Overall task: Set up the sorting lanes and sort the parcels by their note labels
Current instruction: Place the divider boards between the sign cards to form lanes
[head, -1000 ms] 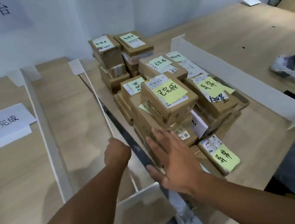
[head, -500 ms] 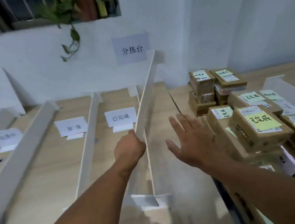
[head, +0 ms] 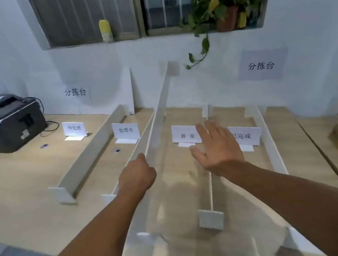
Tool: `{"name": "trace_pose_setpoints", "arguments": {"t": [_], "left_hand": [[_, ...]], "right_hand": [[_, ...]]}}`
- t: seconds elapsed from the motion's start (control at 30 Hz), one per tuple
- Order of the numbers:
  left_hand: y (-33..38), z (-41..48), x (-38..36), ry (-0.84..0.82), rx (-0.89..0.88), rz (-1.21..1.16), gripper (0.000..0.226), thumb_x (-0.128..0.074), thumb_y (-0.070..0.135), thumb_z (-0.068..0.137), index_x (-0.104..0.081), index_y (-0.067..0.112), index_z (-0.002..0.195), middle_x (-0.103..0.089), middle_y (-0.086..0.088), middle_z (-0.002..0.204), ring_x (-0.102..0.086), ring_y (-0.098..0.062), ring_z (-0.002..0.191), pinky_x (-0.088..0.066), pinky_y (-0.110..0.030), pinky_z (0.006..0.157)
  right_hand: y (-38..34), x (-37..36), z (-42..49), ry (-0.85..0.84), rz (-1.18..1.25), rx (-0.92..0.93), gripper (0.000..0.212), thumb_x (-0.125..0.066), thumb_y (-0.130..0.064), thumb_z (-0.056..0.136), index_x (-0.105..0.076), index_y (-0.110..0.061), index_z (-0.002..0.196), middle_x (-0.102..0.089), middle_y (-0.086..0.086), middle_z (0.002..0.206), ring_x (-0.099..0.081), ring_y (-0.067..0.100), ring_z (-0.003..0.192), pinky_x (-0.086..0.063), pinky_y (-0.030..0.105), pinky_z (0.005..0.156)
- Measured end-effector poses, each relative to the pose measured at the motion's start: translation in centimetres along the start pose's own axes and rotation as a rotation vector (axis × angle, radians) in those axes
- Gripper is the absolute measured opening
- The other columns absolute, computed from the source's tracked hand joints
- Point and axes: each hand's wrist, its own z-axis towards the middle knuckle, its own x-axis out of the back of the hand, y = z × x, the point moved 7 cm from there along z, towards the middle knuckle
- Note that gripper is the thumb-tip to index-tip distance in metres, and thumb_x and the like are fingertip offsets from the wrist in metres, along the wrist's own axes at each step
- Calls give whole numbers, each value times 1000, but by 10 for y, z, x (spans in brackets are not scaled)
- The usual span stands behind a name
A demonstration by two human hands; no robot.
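Fingers of my left hand are gripping the white divider by its top edge, tipped over the bench. I am guessing light, stiff, wobbly. My right hand is hovering, fingers spread.

Dim, bluish indoor light, soft shadows, slight motion blur, wide-angle bowing toward the edges.
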Motion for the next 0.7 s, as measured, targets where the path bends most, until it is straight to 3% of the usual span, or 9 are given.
{"name": "trace_pose_setpoints", "arguments": {"t": [0.17,0.3,0.4,0.47,0.7], "left_hand": [[-144,12,66,60,102,32,15,-52,22,88,-48,20,103,-65,-7,96,-59,-30,83,-51,-38,73],[-243,35,106,88,186,74,18,-53,25,88,-43,22,103,-59,-5,94,-54,-30,80,-46,-36,71],[-311,64,123,90,239,88,16,-54,29,92,-44,23,103,-54,2,85,-54,-23,71,-45,-35,69],[-350,85,132,102,262,84,15,-54,28,92,-44,23,103,-47,6,78,-52,-20,67,-44,-35,67],[-482,161,162,81,347,90,15,-52,23,89,-44,19,100,-45,4,75,-54,-29,75,-42,-35,65]], "right_hand": [[-152,-54,45,-84,89,125,73,-30,-60,97,-20,-25,160,-15,4,168,-7,23,156,-6,46,126],[-250,-98,77,-109,77,238,69,-35,-58,99,-30,-23,158,-25,7,166,-15,25,154,-15,47,123],[-310,-137,108,-122,71,283,68,-38,-57,98,-39,-19,154,-33,12,162,-24,29,152,-21,49,121],[-343,-169,131,-167,68,299,69,-34,-59,98,-34,-21,156,-28,9,165,-18,27,154,-16,50,123],[-458,-272,222,-287,93,342,69,-30,-60,100,-25,-23,159,-20,7,167,-11,24,155,-12,49,124]]}}
